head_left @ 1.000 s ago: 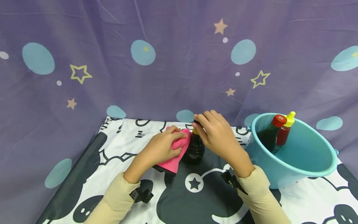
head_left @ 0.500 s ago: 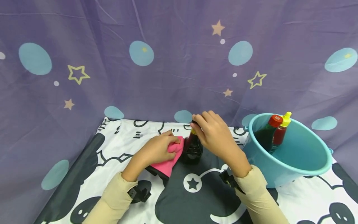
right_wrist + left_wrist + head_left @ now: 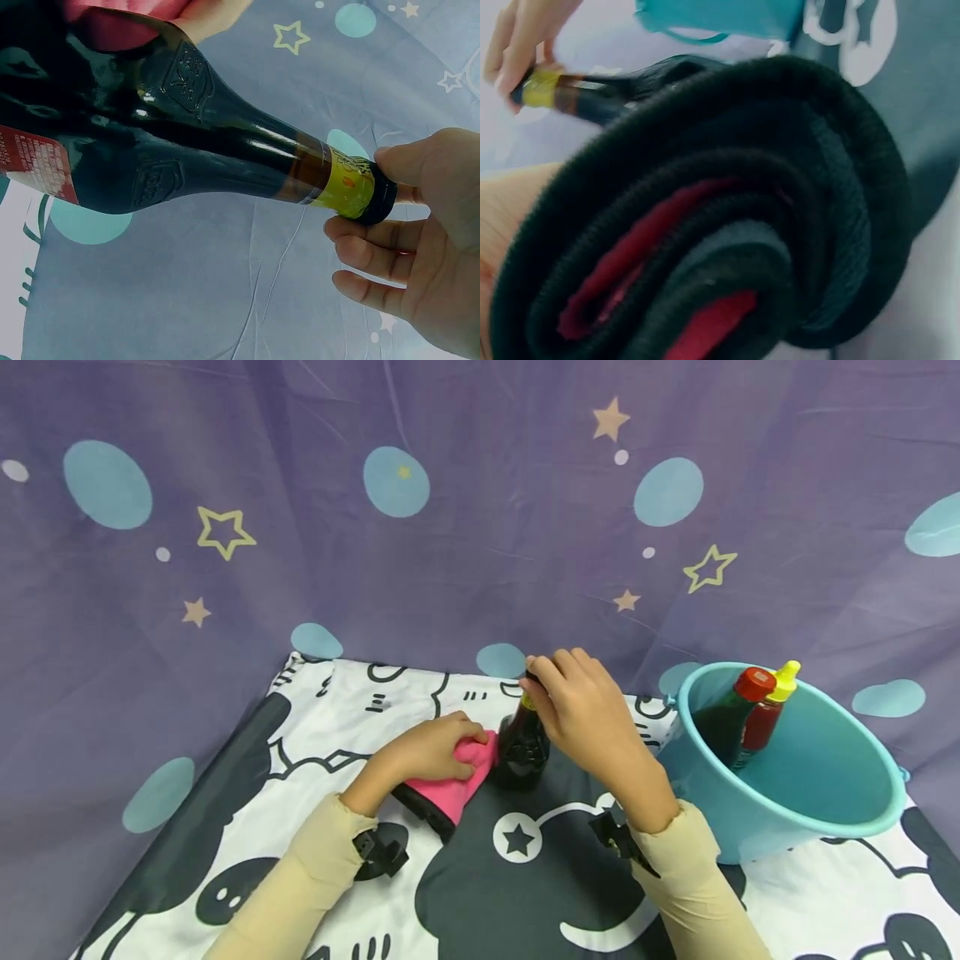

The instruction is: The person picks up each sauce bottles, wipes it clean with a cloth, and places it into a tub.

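Note:
A dark glass bottle (image 3: 522, 752) with a yellow neck band stands upright on the printed cloth, near its far edge. My right hand (image 3: 588, 718) pinches it by the black cap (image 3: 384, 196), thumb on one side and fingers on the other. The embossed shoulder and part of a red label (image 3: 37, 161) show in the right wrist view. To the bottle's left, my left hand (image 3: 431, 750) grips a folded pink cloth (image 3: 453, 789) with a black edge. This cloth lies against the bottle's side. Its rolled layers, dark and pink, fill much of the left wrist view.
On the right stands a light blue bucket (image 3: 780, 817). Inside lean a dark bottle with a red cap (image 3: 755, 683) and a red bottle with a yellow nozzle cap (image 3: 783, 681). A purple patterned curtain (image 3: 480, 568) hangs behind the black-and-white cloth (image 3: 360, 693).
My left hand and the pink cloth have slid down and a little left along the bottle, from its upper part to its lower side. The right hand keeps hold of the cap.

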Demonstrator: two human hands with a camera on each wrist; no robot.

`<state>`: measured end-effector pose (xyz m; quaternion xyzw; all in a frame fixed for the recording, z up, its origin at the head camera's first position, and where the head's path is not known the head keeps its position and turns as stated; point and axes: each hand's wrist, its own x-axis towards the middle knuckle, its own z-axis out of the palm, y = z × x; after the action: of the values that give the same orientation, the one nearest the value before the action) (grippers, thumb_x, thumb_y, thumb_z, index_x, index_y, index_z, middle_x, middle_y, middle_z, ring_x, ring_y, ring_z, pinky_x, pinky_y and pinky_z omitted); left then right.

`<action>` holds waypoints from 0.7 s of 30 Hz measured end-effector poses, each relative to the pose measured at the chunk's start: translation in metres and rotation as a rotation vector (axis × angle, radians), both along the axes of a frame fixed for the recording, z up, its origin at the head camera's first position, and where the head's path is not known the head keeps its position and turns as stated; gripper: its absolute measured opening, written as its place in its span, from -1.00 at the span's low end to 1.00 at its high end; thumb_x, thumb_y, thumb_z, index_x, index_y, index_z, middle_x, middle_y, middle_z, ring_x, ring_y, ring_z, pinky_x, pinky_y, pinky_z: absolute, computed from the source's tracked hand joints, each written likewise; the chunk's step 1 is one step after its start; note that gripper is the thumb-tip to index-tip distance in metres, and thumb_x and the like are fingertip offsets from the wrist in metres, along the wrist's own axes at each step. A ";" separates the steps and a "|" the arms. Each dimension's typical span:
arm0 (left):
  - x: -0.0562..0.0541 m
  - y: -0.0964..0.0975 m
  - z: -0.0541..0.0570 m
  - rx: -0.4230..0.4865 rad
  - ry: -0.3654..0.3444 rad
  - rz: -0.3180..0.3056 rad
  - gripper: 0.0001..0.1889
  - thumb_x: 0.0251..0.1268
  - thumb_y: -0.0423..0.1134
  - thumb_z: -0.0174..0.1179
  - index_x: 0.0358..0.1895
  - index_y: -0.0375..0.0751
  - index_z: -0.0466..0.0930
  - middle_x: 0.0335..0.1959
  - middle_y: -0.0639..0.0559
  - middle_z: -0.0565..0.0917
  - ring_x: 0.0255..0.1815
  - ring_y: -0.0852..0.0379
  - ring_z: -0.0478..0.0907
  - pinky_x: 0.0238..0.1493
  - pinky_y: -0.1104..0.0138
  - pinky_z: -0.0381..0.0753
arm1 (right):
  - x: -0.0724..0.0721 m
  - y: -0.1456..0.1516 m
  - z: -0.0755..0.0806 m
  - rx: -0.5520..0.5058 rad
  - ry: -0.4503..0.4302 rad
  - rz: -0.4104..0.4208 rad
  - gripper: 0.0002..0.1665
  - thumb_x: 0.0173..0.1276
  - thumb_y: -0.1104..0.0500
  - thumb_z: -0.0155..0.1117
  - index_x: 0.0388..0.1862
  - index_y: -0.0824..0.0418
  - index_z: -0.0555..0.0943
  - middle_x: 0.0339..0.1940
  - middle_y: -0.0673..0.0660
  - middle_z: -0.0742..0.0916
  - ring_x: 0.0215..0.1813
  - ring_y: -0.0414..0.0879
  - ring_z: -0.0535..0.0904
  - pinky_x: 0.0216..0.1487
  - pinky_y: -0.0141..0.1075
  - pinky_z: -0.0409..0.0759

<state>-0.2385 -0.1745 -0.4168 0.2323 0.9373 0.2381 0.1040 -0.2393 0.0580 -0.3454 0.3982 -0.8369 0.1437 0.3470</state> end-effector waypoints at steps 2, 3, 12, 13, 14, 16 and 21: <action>-0.001 -0.006 0.007 0.045 0.001 0.006 -0.50 0.14 -0.23 0.37 0.22 -0.12 0.66 0.13 -0.07 0.62 0.04 0.02 0.59 0.13 0.11 0.55 | 0.000 0.001 0.000 0.000 -0.009 -0.001 -0.78 0.50 0.17 0.27 -0.03 0.30 0.63 -0.40 0.15 0.62 -0.40 0.03 0.41 -0.31 -0.17 0.41; -0.002 -0.010 0.012 0.079 0.013 0.012 -0.49 0.14 -0.23 0.37 0.23 -0.13 0.65 0.16 -0.09 0.63 0.09 0.00 0.58 0.18 0.09 0.55 | 0.000 0.001 0.001 -0.001 -0.012 0.001 -0.78 0.50 0.17 0.27 -0.02 0.30 0.63 -0.40 0.15 0.62 -0.40 0.03 0.41 -0.31 -0.17 0.41; 0.007 -0.017 0.048 0.513 0.146 0.102 -0.46 0.23 -0.19 0.43 0.31 0.07 0.60 0.30 0.05 0.56 0.22 0.02 0.53 0.14 0.07 0.57 | -0.001 0.002 0.000 -0.004 -0.022 0.004 -0.76 0.48 0.18 0.28 0.00 0.32 0.63 -0.41 0.15 0.59 -0.40 0.01 0.39 -0.33 -0.20 0.38; 0.009 -0.013 0.049 0.559 0.137 0.103 -0.46 0.23 -0.17 0.43 0.31 0.10 0.59 0.30 0.09 0.54 0.21 0.03 0.52 0.11 0.09 0.58 | -0.001 0.002 0.000 -0.004 -0.021 0.004 -0.76 0.48 0.18 0.29 0.00 0.31 0.63 -0.41 0.15 0.59 -0.40 0.01 0.39 -0.33 -0.20 0.39; 0.011 -0.009 0.051 0.600 0.130 0.104 -0.46 0.24 -0.15 0.43 0.32 0.14 0.58 0.31 0.12 0.53 0.19 0.04 0.52 0.08 0.10 0.59 | -0.001 0.002 0.000 -0.005 -0.019 0.002 -0.76 0.47 0.18 0.30 -0.01 0.31 0.63 -0.41 0.15 0.59 -0.40 0.01 0.39 -0.33 -0.20 0.39; 0.015 0.000 0.052 0.670 0.125 0.107 -0.46 0.24 -0.13 0.43 0.32 0.16 0.57 0.31 0.15 0.52 0.17 0.06 0.52 0.05 0.13 0.62 | -0.002 0.002 0.000 -0.006 -0.019 -0.003 -0.76 0.46 0.18 0.31 -0.01 0.31 0.63 -0.41 0.15 0.59 -0.40 0.01 0.41 -0.33 -0.20 0.40; 0.019 0.012 0.049 0.747 0.160 0.108 -0.48 0.22 -0.21 0.44 0.28 0.02 0.61 0.28 0.13 0.54 0.23 0.11 0.50 0.13 0.17 0.63 | -0.001 0.001 -0.001 0.004 -0.013 -0.009 -0.77 0.46 0.18 0.29 -0.01 0.28 0.63 -0.41 0.15 0.60 -0.39 0.02 0.43 -0.33 -0.19 0.42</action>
<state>-0.2197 -0.1620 -0.3675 0.2223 0.8021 0.5493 -0.0738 -0.2400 0.0588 -0.3459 0.3942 -0.8412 0.1429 0.3415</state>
